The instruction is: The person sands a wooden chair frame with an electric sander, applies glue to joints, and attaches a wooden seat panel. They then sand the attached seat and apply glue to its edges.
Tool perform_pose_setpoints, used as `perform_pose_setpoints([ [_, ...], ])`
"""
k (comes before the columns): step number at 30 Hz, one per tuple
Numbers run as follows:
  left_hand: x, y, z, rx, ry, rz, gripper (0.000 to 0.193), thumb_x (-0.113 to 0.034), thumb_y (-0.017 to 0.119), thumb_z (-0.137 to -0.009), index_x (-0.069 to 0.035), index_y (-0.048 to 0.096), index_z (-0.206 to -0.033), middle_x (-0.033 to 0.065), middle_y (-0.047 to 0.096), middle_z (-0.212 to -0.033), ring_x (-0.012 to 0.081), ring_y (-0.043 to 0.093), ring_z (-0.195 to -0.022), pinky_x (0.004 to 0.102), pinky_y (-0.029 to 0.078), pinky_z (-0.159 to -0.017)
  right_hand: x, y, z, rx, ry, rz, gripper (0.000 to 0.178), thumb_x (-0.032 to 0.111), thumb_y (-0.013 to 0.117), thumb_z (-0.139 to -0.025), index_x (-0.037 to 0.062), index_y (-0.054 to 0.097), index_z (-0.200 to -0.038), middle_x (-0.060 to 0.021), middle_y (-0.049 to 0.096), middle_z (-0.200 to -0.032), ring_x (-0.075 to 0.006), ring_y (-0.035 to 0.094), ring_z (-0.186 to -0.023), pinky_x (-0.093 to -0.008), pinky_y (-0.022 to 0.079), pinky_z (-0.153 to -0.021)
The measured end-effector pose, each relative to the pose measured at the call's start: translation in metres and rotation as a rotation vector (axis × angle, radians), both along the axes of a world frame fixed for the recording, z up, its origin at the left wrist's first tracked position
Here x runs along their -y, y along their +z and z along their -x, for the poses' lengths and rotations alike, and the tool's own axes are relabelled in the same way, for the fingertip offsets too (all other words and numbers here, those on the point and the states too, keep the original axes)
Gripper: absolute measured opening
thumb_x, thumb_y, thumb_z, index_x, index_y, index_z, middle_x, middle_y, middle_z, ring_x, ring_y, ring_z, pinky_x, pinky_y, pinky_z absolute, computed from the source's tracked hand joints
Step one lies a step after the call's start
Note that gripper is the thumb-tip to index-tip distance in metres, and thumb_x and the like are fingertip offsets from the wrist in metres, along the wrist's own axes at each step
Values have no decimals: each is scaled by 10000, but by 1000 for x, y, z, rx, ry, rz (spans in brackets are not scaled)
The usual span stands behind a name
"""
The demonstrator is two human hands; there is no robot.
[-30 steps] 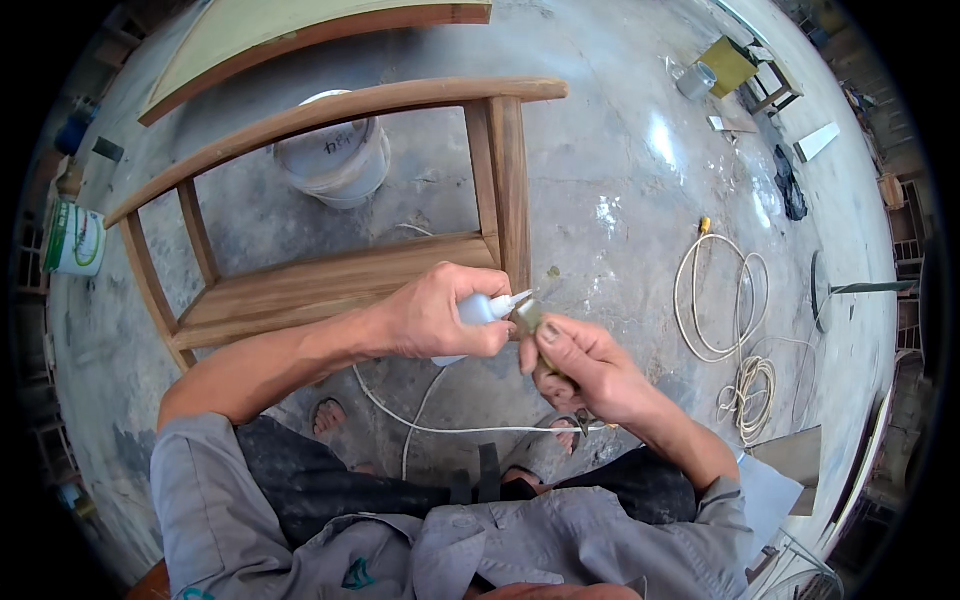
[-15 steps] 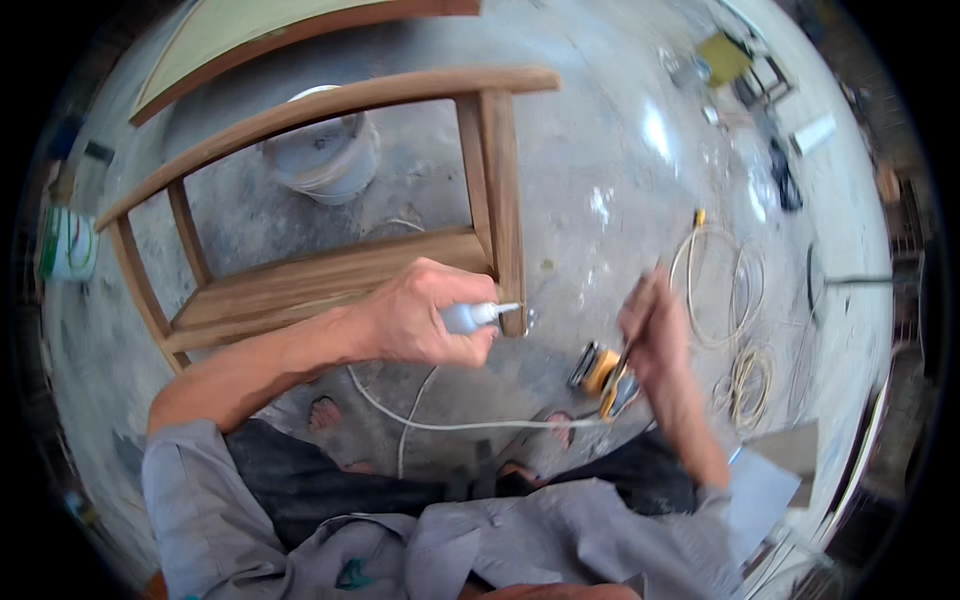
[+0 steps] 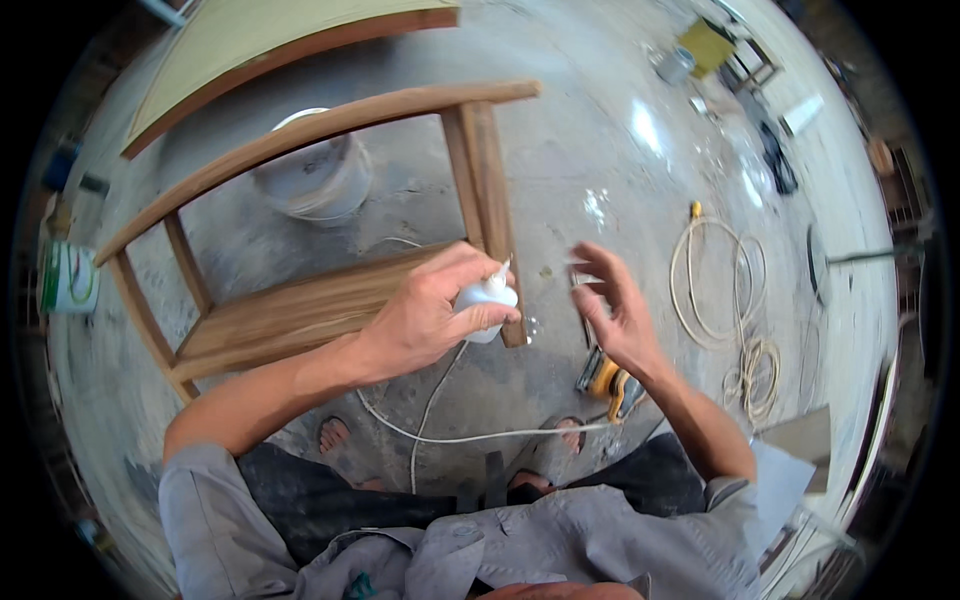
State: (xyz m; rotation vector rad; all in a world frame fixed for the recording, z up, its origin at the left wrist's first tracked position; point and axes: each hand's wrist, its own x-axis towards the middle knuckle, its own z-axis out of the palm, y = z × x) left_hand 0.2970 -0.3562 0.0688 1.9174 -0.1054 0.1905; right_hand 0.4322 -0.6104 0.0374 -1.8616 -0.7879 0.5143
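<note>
My left hand (image 3: 415, 315) is closed around a small white squeeze bottle (image 3: 487, 298) with a pointed nozzle. The nozzle tip is up, close to the right end post (image 3: 488, 180) of a brown wooden frame. Over the floor to the right, my right hand (image 3: 620, 315) is raised, blurred, with thumb and forefinger apart. A thin stick (image 3: 588, 328) shows beside the thumb and seems held by the other fingers, whose grip is hidden. The wooden frame has a long curved rail (image 3: 310, 130) and a broad plank (image 3: 300, 300).
A yellow and black power sander (image 3: 608, 383) lies below my right hand. Pale cable (image 3: 752, 380) coils at the right. A white bucket (image 3: 320, 185) stands behind the frame, near a pale-topped panel (image 3: 270, 50). Another bucket (image 3: 72, 277) is at far left.
The bottle has tipped more upright in my left hand, its nozzle swinging from rightward to upward. My right hand has moved left, toward the bottle, with its fingers spreading.
</note>
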Motion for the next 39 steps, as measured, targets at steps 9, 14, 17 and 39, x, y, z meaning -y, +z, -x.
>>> perform_pose_setpoints([
  [9, 40, 18, -42, -23, 80, 229, 394, -90, 703, -981, 22, 626, -1351, 140, 480, -1444, 182, 607, -1164, 309, 600, -895, -28, 14, -1, -277, 98, -200, 427, 206, 657, -1039, 2, 514, -1386, -126, 666, -1219, -177, 668, -1066, -364, 574, -894],
  [14, -9, -1, -15, 222, 206, -322, 329, -83, 643, -985, 25, 642, -1296, 199, 598, -1299, 304, 630, -1135, 399, 548, -899, 10, -98, -64, -268, -116, 215, 433, 306, 598, -1063, -20, 525, -1337, -155, 685, -1136, -199, 709, -938, -352, 607, -794],
  [17, -36, -40, 13, 95, 241, -483, 292, -75, 627, -979, 22, 648, -1254, 197, 625, -1235, 361, 598, -1132, 433, 496, -961, 15, -160, -60, -492, -159, 385, 447, 309, 593, -1051, -51, 534, -1310, -182, 709, -1080, -235, 742, -831, -351, 618, -724],
  [39, -40, -73, 22, -124, 192, -508, 241, -88, 606, -1000, 45, 646, -1197, 186, 625, -1258, 357, 569, -1169, 428, 451, -1029, 25, -189, -62, -881, -381, 403, 446, 277, 639, -1027, -80, 589, -1290, -196, 717, -1093, -249, 752, -848, -335, 634, -700],
])
